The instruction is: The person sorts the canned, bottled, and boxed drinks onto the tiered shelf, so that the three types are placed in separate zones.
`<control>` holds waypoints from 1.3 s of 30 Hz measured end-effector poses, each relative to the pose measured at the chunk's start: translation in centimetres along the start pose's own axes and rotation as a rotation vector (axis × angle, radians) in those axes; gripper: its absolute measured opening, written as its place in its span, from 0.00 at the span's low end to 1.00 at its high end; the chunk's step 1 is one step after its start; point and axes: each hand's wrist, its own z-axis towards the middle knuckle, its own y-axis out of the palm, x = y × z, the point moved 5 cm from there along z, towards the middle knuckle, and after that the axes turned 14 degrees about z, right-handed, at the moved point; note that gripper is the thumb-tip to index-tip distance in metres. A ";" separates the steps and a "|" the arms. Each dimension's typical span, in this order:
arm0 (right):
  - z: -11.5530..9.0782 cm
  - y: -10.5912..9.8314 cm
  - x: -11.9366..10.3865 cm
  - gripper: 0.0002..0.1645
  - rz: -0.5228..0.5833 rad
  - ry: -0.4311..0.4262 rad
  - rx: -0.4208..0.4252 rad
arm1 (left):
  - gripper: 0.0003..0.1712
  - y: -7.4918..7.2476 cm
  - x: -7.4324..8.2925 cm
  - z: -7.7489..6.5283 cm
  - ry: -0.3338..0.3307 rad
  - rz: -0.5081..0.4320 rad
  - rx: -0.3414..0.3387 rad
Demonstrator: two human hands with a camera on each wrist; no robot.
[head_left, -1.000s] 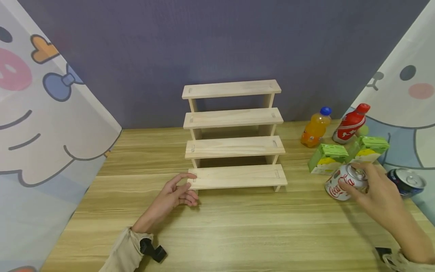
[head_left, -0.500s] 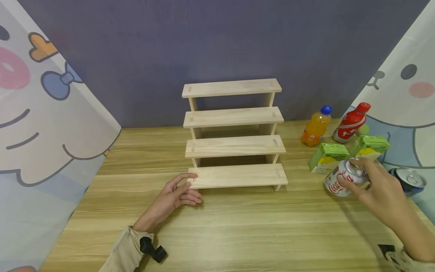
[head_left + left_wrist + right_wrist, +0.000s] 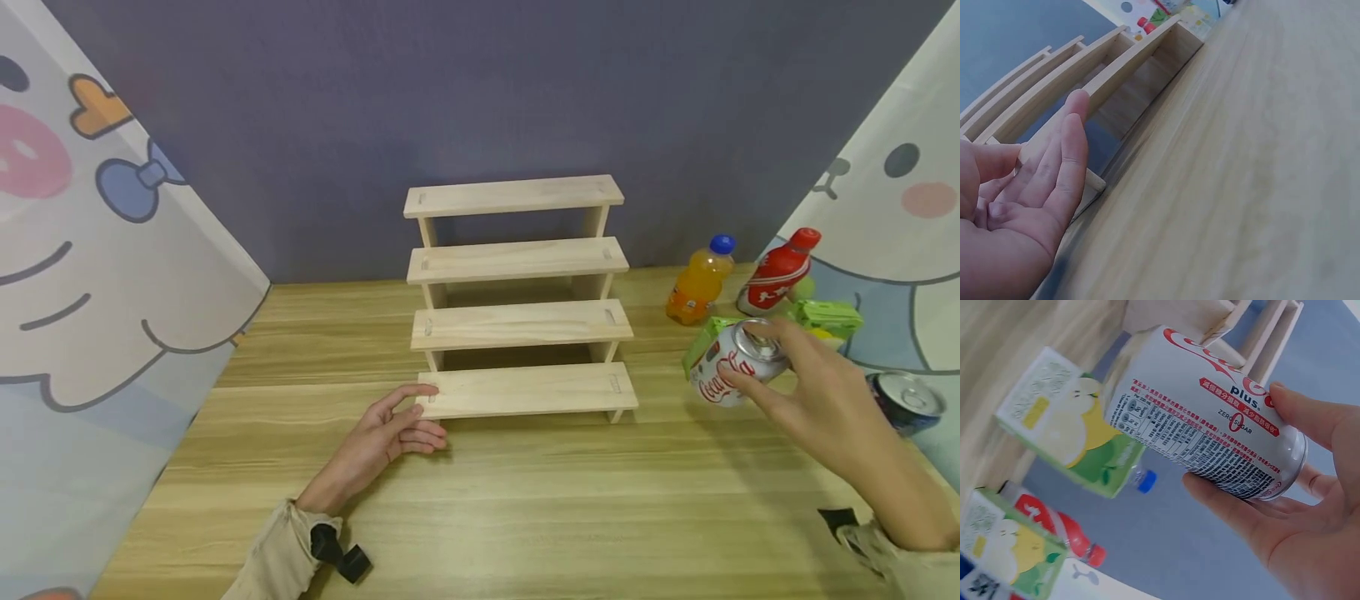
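My right hand (image 3: 817,400) holds a white-and-red Coca-Cola can (image 3: 731,367), thumb on its side and fingers near its top. The can is tilted and raised over the table, overlapping a green juice carton (image 3: 699,346) in the head view. Chinese print and "plus" show on the can (image 3: 1204,419) in the right wrist view. My left hand (image 3: 386,433) pinches the left front corner of a wooden stepped shelf (image 3: 525,392) at its lowest board, between thumb and index finger. Its other fingers (image 3: 1069,156) stretch out below and in front of that board.
Right of the shelf stand an orange soda bottle (image 3: 699,283) with a blue cap and a red bottle (image 3: 776,275). Another green carton (image 3: 828,317) and a dark can (image 3: 906,402) are beside the right hand. A dark wall (image 3: 337,150) rises behind the shelf.
My right hand has lifted the Coca-Cola can off the table and carried it left and away from me, now in front of the nearer carton. My left hand stays at the shelf corner.
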 end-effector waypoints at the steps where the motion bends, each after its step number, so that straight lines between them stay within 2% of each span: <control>1: 0.3 0.0 -0.3 0.42 0.004 -0.014 0.001 | 0.23 0.0 0.0 0.0 -0.004 0.001 -0.001; 13: 3.8 -0.1 -4.0 0.44 0.033 -0.148 -0.006 | 0.23 0.2 -0.3 0.0 -0.008 -0.021 0.002; 21: 6.1 -0.2 -6.5 0.46 0.069 -0.222 0.005 | 0.22 0.2 -0.5 0.0 0.036 -0.063 -0.025; 26: 8.2 0.1 -7.8 0.43 0.094 -0.296 0.018 | 0.22 0.2 -0.7 -0.1 0.055 -0.067 -0.043; 32: 10.5 0.5 -9.0 0.40 0.125 -0.290 0.011 | 0.23 0.3 -0.6 -0.1 0.060 -0.062 -0.057; 39: 13.2 1.3 -10.7 0.38 0.217 -0.374 0.016 | 0.23 0.4 -0.5 -0.1 0.057 -0.062 -0.066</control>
